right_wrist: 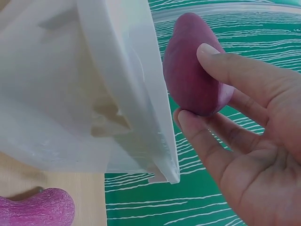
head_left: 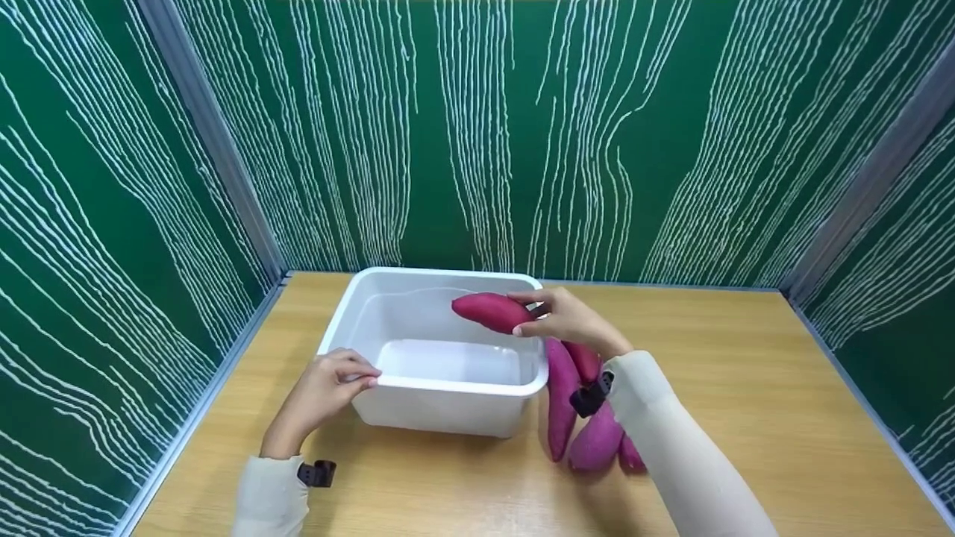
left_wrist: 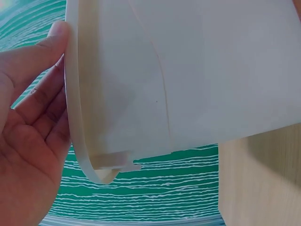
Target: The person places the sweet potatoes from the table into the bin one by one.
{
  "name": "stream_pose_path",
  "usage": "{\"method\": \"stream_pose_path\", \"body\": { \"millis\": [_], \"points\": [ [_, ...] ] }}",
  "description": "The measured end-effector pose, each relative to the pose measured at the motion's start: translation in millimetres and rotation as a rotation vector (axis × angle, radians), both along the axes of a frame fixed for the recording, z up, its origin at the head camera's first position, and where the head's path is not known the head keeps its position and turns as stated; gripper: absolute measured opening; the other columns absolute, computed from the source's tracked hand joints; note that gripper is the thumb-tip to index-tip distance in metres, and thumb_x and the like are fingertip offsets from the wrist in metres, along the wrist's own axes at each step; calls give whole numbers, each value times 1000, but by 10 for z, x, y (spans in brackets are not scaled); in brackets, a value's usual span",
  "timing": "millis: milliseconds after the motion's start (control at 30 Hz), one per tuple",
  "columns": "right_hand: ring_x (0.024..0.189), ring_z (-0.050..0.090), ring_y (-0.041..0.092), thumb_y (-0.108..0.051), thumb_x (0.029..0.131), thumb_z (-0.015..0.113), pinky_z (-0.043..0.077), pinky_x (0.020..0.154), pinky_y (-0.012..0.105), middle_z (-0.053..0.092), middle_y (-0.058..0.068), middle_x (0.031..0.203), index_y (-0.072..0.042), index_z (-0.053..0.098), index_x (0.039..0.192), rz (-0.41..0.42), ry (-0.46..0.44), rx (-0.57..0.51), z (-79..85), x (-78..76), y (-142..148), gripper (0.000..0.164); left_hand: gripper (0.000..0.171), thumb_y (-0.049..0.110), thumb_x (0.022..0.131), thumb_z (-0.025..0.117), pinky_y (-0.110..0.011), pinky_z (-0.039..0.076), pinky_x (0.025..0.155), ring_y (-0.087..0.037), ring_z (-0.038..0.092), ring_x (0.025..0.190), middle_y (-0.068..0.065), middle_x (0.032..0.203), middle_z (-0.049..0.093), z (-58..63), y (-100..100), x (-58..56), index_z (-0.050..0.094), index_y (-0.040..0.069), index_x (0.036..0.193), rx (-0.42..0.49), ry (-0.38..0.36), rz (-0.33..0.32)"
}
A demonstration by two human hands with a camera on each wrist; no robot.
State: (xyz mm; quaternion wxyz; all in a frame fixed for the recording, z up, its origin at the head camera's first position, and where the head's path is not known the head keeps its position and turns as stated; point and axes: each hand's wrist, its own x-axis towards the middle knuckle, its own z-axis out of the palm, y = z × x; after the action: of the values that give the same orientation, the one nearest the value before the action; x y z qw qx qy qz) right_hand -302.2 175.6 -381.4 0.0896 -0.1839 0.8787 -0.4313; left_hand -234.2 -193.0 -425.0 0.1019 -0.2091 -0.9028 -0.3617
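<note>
Sleeves were plain off-white, pretty long — with a chunky little black camera at each wrist.

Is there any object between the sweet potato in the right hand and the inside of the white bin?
Nothing visible stands between them. The sweet potato in the right hand appears to be over the opening of the white bin. The left hand holds the near rim, off to the left.

The held sweet potato is crimson, the tub white, the tubers at its four o'clock mostly magenta. Wavy white lines streak the green wall at twelve o'clock; the table is grained tan.
</note>
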Motion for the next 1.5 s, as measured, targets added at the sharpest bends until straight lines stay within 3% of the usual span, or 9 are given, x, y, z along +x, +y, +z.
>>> {"method": "stream_pose_path", "body": {
  "millis": [500,733,967,1367,1500],
  "points": [
    [104,60,27,-18,83,76,53,87,36,59,11,130,-20,55,137,-25,-28,-22,-31,-55,-92,58,11,13,80,76,-27,55,81,-16,60,86,0,89,70,-96,-31,-36,78,12,91,137,-80,38],
    [109,62,31,-19,84,75,51,93,42,60,16,128,-10,53,137,-21,6,-56,-65,-62,-119,59,12,17,79,77,-21,51,79,-15,58,87,-1,90,69,-120,-22,-68,79,11,90,167,-120,31],
    [116,58,34,-20,83,75,49,96,46,57,17,134,-8,55,135,-27,9,-86,-60,-39,-120,57,12,16,80,77,-22,53,79,-15,57,87,0,91,68,-98,-52,-61,78,12,91,182,-188,59],
    [116,57,31,-21,85,73,51,94,42,59,15,132,-9,55,135,-39,11,-114,-83,26,-2,55,10,15,80,76,-32,55,85,-17,58,89,1,91,68,-71,-52,-65,79,14,90,182,-209,82],
    [116,58,31,-23,86,73,51,93,40,59,15,131,-9,55,135,-40,10,-125,-83,61,44,54,10,15,79,77,-30,55,84,-16,58,89,2,90,68,-76,-51,-60,79,17,89,187,-217,90]
  ]
}}
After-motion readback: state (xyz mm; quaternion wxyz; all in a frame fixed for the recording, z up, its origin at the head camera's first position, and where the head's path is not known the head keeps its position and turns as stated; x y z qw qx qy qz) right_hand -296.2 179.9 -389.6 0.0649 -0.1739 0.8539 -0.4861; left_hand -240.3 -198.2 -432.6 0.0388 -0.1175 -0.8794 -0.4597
